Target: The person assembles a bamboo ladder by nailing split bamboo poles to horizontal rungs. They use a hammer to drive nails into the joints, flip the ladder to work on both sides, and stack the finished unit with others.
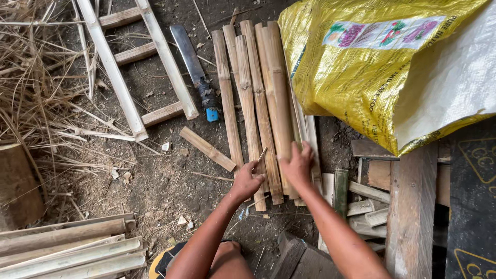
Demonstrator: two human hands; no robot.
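Lying on bare, packed dirt strewn with chips and dry straw, a row of split bamboo slats (pixel 256 103) runs from far to near in the middle of the scene. The left hand (pixel 247 181) sits at the near end of the slats, fingers curled together around a thin sliver of wood (pixel 262 154). The right hand (pixel 298 164) lies flat on the slats just beside it, fingers spread and gripping nothing.

A machete with a blue-tipped handle (pixel 195 70) rests on the dirt just left of the slats, and a short wooden offcut (pixel 206 149) lies near it. Farther left stands a pale wooden ladder frame (pixel 132 67), with straw beyond. A yellow woven sack (pixel 372 72) crowds the far right edge of the slats; planks and scrap wood (pixel 408 206) fill the near right. More bamboo poles (pixel 67 248) lie near left. Open dirt remains only between the ladder frame, the poles and the slats.
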